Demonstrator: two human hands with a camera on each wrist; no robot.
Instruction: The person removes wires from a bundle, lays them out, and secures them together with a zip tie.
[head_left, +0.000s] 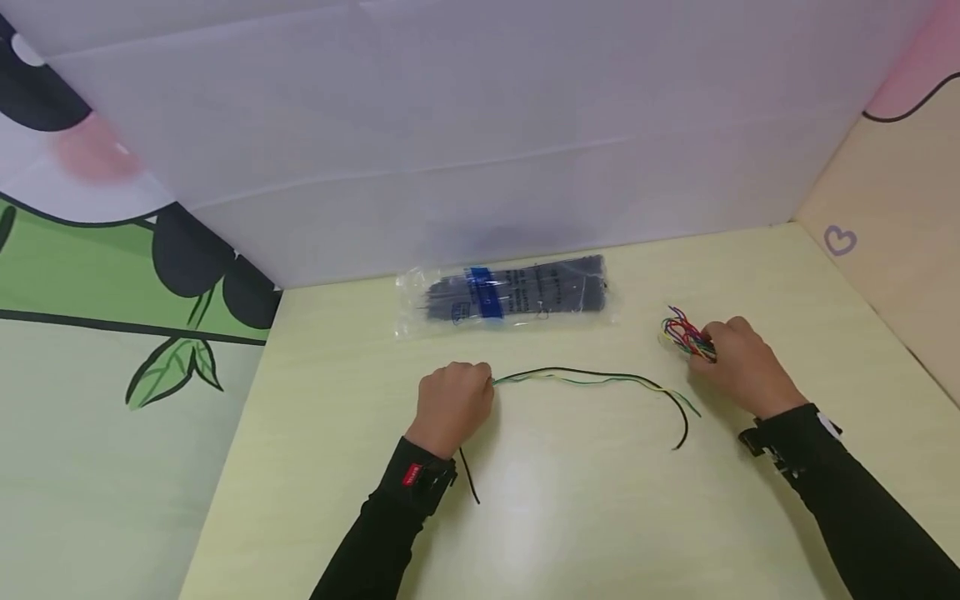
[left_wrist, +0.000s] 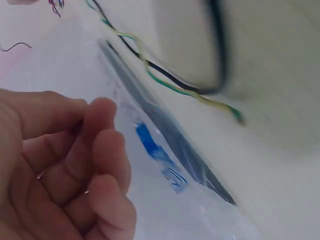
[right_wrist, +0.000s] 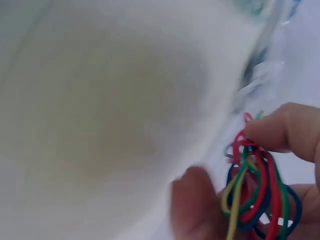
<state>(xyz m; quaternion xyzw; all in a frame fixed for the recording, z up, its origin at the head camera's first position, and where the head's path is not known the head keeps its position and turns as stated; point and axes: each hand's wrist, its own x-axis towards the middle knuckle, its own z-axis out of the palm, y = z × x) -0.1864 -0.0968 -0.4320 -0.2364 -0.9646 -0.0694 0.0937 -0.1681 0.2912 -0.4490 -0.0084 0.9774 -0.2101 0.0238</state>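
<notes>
In the head view my left hand (head_left: 454, 407) is low over the table, fingers curled, beside a black wire (head_left: 577, 370) and thin green and yellow wires (head_left: 600, 381). The left wrist view shows thumb and fingertips close together; nothing shows between them. There the loosely twisted wires (left_wrist: 150, 70) run past beyond the fingers. A short black end emerges below the hand in the head view. On the right, my right hand (head_left: 738, 364) grips a looped bundle of colored wires (right_wrist: 260, 185), red, green, blue and yellow, between thumb and fingers.
A clear plastic bag (head_left: 517, 290) with dark grey thin strips and a blue band lies near the back edge of the pale table (head_left: 570, 517). A white panel (head_left: 487, 125) stands behind it. Printed panels (head_left: 892, 208) flank the table on both sides.
</notes>
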